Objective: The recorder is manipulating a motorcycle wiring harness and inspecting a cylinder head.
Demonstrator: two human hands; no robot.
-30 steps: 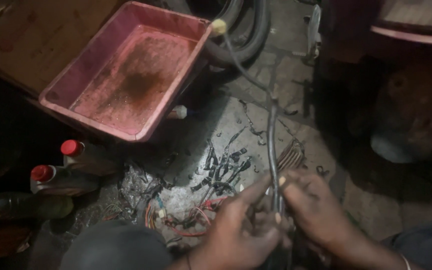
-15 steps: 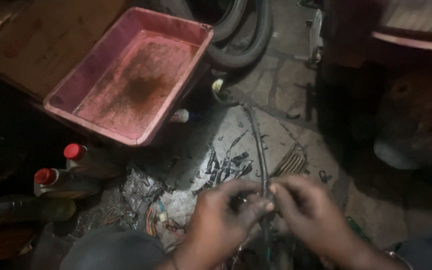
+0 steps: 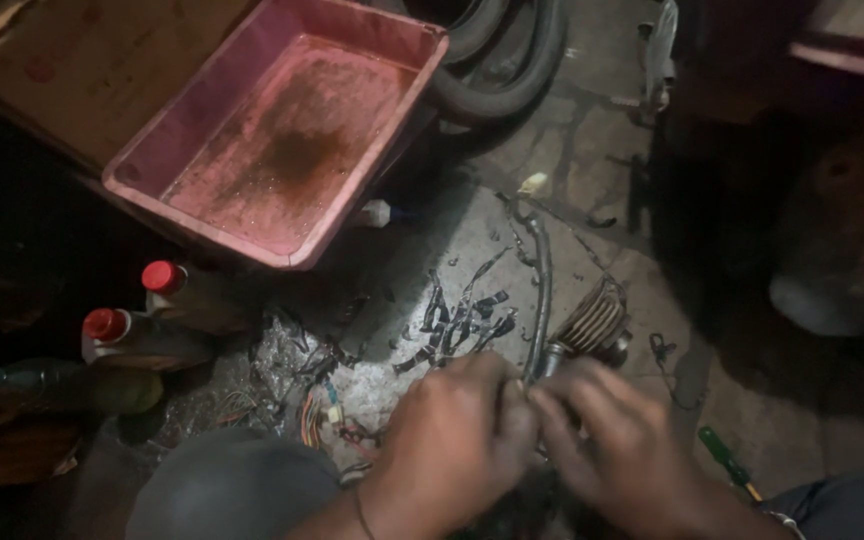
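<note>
My left hand [image 3: 457, 440] and right hand [image 3: 617, 450] both clenched on black cable [image 3: 542, 290]; pink tray [image 3: 202, 215] at floor's far-left edge.

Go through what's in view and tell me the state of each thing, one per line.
Left hand: closed on the cable.
Right hand: fingers pinching the cable.
Cable: sheathed, curving up the floor from the hands.
Pink tray: upright, no objects inside, stained bottom.
Red-capped bottles: lying down, capped.
Green-capped bottle: lying down, capped.
</note>
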